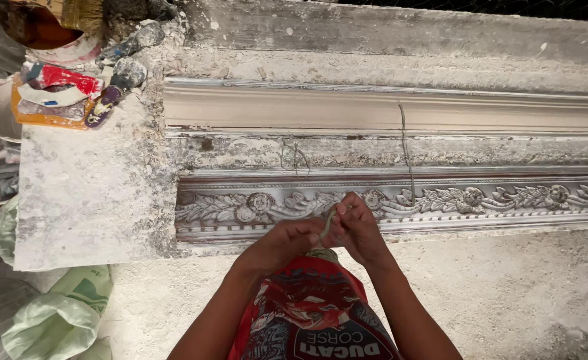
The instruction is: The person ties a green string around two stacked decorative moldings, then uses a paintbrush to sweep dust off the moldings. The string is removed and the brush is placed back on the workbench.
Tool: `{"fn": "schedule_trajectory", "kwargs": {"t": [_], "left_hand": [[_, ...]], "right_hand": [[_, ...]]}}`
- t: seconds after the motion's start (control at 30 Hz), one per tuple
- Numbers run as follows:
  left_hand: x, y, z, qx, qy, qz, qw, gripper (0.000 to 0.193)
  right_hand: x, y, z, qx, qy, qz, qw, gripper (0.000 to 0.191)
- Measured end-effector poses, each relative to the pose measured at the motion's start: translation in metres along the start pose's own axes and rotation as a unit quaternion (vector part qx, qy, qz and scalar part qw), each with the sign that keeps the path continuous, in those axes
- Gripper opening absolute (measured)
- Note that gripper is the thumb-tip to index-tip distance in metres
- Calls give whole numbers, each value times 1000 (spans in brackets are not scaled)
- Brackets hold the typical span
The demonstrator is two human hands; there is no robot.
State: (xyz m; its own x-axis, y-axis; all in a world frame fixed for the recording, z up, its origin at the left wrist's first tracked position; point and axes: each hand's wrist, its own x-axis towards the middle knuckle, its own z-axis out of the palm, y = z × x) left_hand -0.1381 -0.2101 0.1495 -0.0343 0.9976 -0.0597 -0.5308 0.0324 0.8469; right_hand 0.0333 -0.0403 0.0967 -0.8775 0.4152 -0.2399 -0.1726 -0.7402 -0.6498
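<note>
So we've got both hands pinching a thin pale strand (328, 223): left hand (292, 239) and right hand (359, 230) are closed on it just in front of the flowered moulding (440, 199). It runs roughly upright, slightly tilted. That moulding stretches left-right across the dusty plaster-caked table (87, 193), with a plain moulding (374, 110) behind it.

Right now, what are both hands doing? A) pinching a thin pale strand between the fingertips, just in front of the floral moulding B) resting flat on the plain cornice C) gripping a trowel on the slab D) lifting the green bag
A: the left hand and right hand meet fingertip to fingertip on a thin pale strand, directly in front of the carved floral moulding; no tool is in either hand.
</note>
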Motion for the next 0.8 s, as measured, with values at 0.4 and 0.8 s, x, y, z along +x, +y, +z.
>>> {"fn": "schedule_trajectory", "kwargs": {"t": [0.4,0.8], "left_hand": [[26,-43,-12,20,291,-9,956,24],[-5,19,29,274,21,50,960,11]], "right_hand": [[-22,23,29,-340,-56,-25,938,14],[-14,13,15,-50,47,-85,994,21]]}}
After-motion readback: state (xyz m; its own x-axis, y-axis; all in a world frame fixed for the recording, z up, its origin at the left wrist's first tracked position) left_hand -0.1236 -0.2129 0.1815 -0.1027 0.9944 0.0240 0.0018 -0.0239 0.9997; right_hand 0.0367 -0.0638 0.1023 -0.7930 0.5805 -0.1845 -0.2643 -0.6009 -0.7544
